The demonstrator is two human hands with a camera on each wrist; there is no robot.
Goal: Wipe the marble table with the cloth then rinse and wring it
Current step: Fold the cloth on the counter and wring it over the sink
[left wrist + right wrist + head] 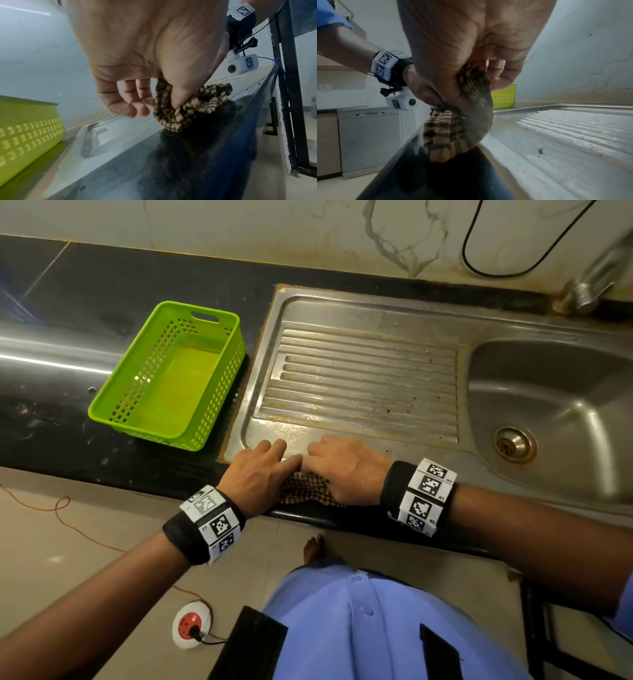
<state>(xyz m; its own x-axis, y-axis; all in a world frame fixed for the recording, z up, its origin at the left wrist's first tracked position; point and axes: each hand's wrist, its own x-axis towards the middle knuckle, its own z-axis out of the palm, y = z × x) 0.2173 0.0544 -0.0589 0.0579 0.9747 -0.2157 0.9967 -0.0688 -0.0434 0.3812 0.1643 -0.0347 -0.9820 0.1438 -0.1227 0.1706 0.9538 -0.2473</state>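
Note:
A brown checked cloth (306, 491) lies bunched at the front edge of the steel drainboard (359, 378), over the black counter lip. My left hand (274, 460) and right hand (329, 460) sit side by side on it, knuckles up, and cover most of it. In the left wrist view my left thumb (180, 97) pinches a fold of the cloth (192, 108) while the other fingers (130, 105) curl beside it. In the right wrist view the right hand grips the gathered cloth (453, 135) between thumb and fingers.
An empty green plastic basket (168, 374) stands on the black marble counter (51, 422), left of the drainboard. The sink basin (555, 392) with its drain (513, 443) lies to the right, the tap (596, 282) behind it. A black cable (479, 265) hangs on the wall.

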